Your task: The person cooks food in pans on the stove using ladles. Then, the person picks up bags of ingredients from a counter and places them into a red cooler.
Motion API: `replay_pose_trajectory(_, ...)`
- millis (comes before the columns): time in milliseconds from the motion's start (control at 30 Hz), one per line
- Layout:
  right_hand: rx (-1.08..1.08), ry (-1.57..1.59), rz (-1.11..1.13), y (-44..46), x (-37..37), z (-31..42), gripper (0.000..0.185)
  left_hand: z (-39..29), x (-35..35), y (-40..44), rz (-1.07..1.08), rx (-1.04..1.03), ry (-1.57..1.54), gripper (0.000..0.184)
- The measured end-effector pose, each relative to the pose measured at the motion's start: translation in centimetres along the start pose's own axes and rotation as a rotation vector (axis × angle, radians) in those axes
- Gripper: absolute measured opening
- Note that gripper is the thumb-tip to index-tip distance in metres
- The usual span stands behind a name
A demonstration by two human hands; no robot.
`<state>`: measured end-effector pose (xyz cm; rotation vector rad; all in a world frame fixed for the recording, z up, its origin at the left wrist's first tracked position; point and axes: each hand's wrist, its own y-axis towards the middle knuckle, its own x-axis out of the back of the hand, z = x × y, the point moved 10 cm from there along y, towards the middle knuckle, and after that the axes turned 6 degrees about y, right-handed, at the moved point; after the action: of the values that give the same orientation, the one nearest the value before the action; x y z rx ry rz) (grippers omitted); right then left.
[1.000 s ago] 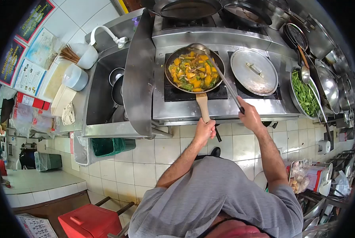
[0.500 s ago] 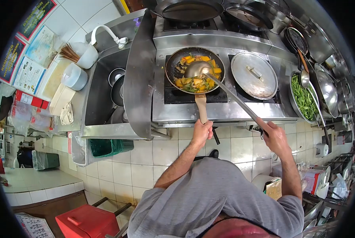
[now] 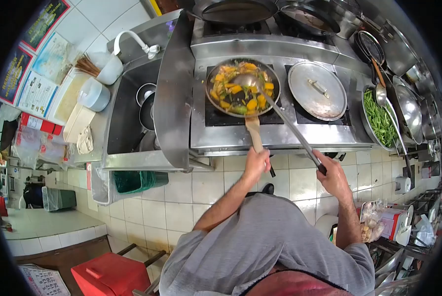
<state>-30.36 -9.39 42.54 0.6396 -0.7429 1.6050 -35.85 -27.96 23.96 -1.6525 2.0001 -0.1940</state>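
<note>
Our left hand [image 3: 256, 164] is closed round the handle [image 3: 253, 132] at the pan's [image 3: 218, 109] six o'clock. Our right fist [image 3: 333, 177] grips the ladle [image 3: 300, 138], between four and five. The pan, at our twelve on the stove [image 3: 231, 140], holds orange and green food [image 3: 251, 104], the ladle's end in it. At three, a lid [image 3: 307, 104]; beyond, a bowl [image 3: 363, 112] of greens [image 3: 378, 115]. At nine, a sink [image 3: 122, 116].

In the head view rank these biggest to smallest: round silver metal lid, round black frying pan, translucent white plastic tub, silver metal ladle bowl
1. Round black frying pan
2. Round silver metal lid
3. Translucent white plastic tub
4. Silver metal ladle bowl, as far as visible
</note>
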Motion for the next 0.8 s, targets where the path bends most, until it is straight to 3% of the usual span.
replay_pose_trajectory(233,-0.041,0.252,0.024,3.7,-3.5,1.4,0.056,-2.2,0.5,-0.2,-0.038,-0.005,-0.021,0.011)
replay_pose_trajectory(300,0.141,0.218,-0.01,5.1,-4.1,2.7,0.057,-2.1,0.4,0.0,-0.02,-0.012,-0.015,0.011)
replay_pose_trajectory(467,0.191,0.126,0.029,4.1,-3.4,2.5,0.058,-1.9,0.9,0.1,-0.024,-0.029,-0.027,0.012)
replay_pose_trajectory(567,0.11,0.032,0.013,3.3,-2.4,2.4,0.059,-1.6,1.0,0.3,-0.008,-0.022,-0.002,0.012)
replay_pose_trajectory(800,0.092,0.219,0.0,4.1,-6.1,4.6,0.058,-2.1,0.5,0.0,0.007,-0.009,-0.019,0.012)
